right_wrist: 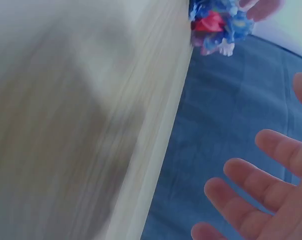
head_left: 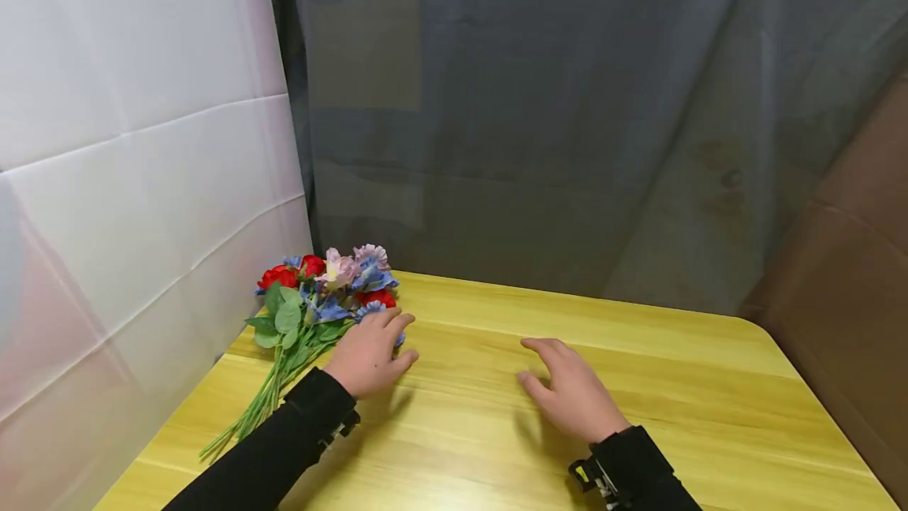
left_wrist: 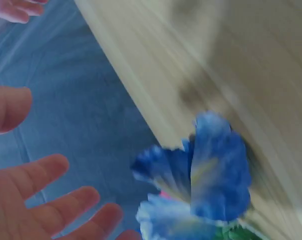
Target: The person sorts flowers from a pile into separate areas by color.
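Observation:
A bunch of artificial flowers (head_left: pixel 340 282) lies at the left side of the table, with red, blue and pale pink blooms at the far end and green stems (head_left: pixel 262 404) toward the near edge. My left hand (head_left: pixel 372 353) hovers at the right side of the bunch, fingers spread and loosely bent, overlapping some blooms in the head view. In the left wrist view a blue bloom (left_wrist: pixel 218 175) shows beyond the fingertips, apart from them. Well to the right, my right hand (head_left: pixel 571 393) is held over the table with relaxed fingers, holding nothing.
The yellow wood-grain table (head_left: pixel 461 448) has a rounded far right corner. A white cloth (head_left: pixel 156 180) hangs along its left side, a dark grey curtain (head_left: pixel 532 124) behind it, and a brown panel (head_left: pixel 851 282) stands at the right.

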`<state>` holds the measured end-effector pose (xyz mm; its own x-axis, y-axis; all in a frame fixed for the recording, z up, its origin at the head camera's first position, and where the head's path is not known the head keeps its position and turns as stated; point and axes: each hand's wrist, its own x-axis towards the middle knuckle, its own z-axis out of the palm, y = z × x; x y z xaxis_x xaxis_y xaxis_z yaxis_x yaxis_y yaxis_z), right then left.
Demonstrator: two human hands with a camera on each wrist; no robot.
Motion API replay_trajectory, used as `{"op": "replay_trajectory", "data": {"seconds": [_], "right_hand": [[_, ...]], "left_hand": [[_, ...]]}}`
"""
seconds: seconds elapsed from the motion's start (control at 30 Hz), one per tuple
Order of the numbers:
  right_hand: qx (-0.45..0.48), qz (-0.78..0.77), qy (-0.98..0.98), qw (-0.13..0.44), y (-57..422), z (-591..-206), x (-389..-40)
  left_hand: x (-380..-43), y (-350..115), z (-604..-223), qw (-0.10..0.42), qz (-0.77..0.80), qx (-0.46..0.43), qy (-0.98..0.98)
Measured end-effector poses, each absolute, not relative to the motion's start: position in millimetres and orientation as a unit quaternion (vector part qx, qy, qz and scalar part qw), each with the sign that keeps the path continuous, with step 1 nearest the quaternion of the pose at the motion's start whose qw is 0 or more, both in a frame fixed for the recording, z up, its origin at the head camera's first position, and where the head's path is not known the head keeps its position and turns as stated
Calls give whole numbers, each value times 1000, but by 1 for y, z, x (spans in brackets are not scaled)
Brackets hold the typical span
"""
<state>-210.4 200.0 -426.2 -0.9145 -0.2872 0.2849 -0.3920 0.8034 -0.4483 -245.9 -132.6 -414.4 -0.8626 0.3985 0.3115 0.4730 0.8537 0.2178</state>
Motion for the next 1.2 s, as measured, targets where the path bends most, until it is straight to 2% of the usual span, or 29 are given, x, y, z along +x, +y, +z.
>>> {"op": "replay_trajectory", "data": {"seconds": [0.27, 0.47, 0.67, 0.97, 1.2], "right_hand": [[182, 263, -943, 91, 183, -431, -209], [173, 268, -945, 73, 176, -432, -205], [168, 267, -947, 69, 176, -431, -201], [172, 269, -946, 63, 179, -432, -201], [177, 269, -945, 61, 179, -432, -202]], "left_hand": [[-239, -156, -414, 149, -150, -210, -955], [-234, -179, -416, 130, -147, -171, -966], [-230, -209, -416, 133, -135, -127, -974], [-238, -248, -412, 87, -112, -63, -988], [-238, -258, -419, 57, -100, -46, -992]]}}
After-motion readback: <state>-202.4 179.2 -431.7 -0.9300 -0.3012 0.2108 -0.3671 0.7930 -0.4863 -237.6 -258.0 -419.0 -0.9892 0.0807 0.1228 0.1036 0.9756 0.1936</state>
